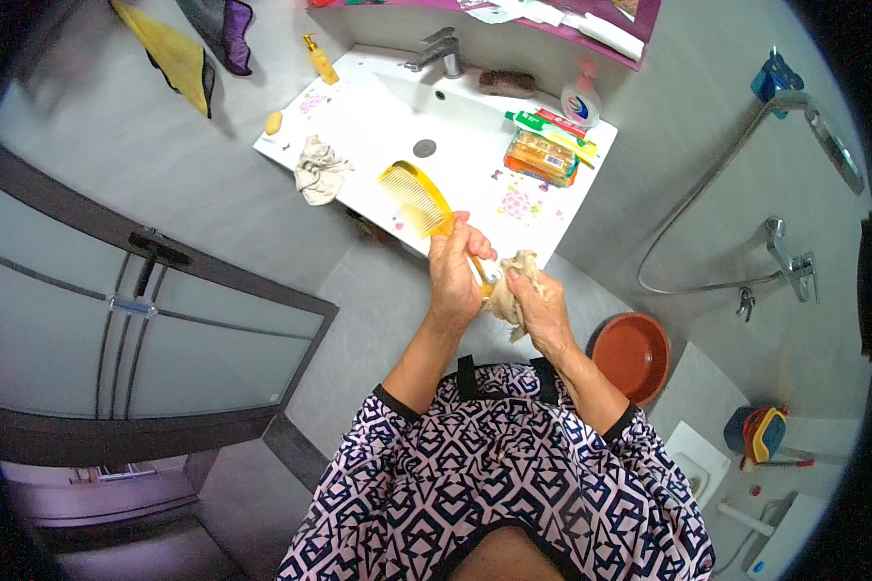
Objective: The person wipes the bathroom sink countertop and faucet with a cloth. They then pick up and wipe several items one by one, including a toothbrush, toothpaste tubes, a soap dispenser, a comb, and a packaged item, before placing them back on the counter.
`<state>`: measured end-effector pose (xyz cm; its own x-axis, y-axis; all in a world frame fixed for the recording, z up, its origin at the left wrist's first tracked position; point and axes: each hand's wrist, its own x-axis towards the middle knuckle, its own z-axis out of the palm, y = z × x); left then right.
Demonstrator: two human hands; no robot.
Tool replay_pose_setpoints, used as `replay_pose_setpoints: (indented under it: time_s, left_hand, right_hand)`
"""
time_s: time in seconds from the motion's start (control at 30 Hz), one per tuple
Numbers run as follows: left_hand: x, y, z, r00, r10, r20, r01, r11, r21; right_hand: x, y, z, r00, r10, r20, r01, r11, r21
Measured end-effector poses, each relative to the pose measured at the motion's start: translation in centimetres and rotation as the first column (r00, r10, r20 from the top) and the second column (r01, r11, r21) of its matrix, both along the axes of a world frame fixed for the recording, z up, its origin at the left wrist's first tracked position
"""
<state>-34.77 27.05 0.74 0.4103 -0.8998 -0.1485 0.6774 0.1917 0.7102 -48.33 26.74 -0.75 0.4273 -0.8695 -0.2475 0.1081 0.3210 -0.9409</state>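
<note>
Over the front edge of the white washbasin (475,131), my left hand (452,276) is closed around a yellow comb (431,205). The comb's toothed end points away from me, up and to the left, with its teeth facing left. Close by on the right, my right hand (545,312) grips a crumpled beige cloth (504,310) against the lower end of the comb's handle. A small white piece shows between the two hands; what it is I cannot make out. Part of the handle is hidden by my fingers and the cloth.
Another crumpled cloth (322,172) lies on the basin's left rim, near a yellow soap bar (273,123) and a yellow pump bottle (321,62). At the right are a toothpaste tube (543,129), an orange packet (541,158) and a clear pump bottle (581,100). A brown tub (631,358) stands on the floor.
</note>
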Motion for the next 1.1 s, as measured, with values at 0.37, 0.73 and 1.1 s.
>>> replay_pose_setpoints:
  time_s: [0.37, 0.73, 1.1]
  left_hand:
    - [-1.8, 3.4, 0.1, 0.941, -0.225, 0.254, 0.159, 0.954, 0.256]
    - [-2.1, 5.0, 0.7, 0.846, -0.430, 0.316, 0.335, 0.889, 0.312]
    - [-1.8, 4.1, -0.1, 0.865, -0.409, 0.291, 0.314, 0.893, 0.322]
  right_hand:
    - [1.9, -2.9, 0.2, 0.993, 0.089, -0.079, -0.112, 0.928, -0.356]
    - [3.2, -8.9, 2.5, 0.997, 0.022, 0.072, 0.009, 0.917, -0.399]
    - [2.5, -3.6, 0.0, 0.944, -0.257, -0.206, 0.002, 0.630, -0.777]
